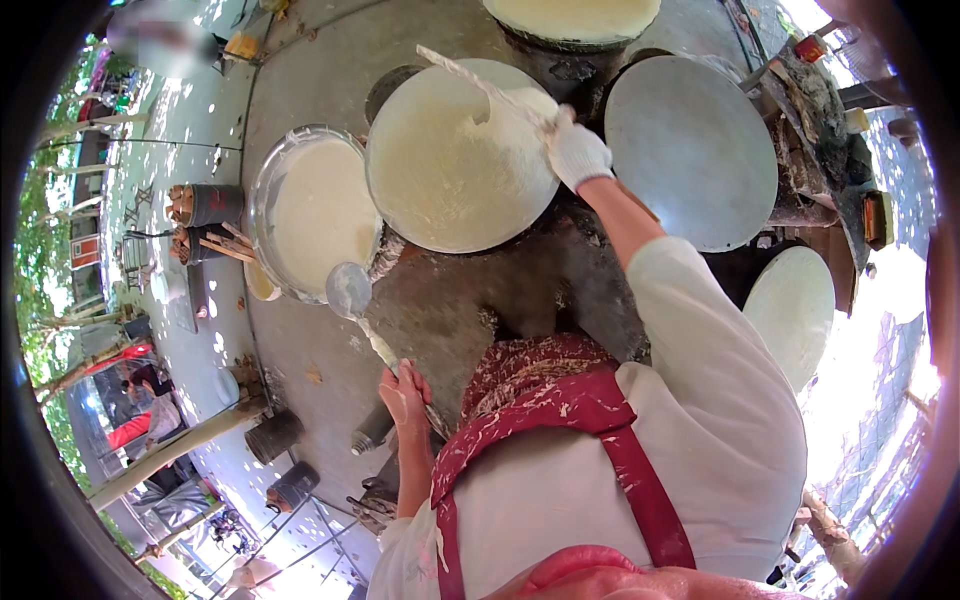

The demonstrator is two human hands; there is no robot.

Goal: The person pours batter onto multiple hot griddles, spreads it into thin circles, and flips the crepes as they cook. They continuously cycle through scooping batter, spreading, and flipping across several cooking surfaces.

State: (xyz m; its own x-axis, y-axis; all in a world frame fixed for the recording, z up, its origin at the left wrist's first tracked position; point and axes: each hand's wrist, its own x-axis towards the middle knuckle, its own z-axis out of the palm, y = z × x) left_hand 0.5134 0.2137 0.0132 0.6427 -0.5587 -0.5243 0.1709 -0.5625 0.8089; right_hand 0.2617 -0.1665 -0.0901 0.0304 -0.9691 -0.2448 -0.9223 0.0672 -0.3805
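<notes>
Outdoor griddle-cooking stall: round hot plates point(690, 150), batter basin point(315, 210), concrete work surface point(320, 80), trees alongside.

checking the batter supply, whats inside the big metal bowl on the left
The bowl holds pale batter, filling it nearly to the rim. The ladle in the left hand hangs over its near edge. The bowl's bottom is covered by batter.

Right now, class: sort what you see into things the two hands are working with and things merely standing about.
In use:
spreader stick in gloved right hand
battered griddle
ladle in bare left hand
batter basin

Standing about:
bare griddle
tins of sticks
dark cans
</notes>
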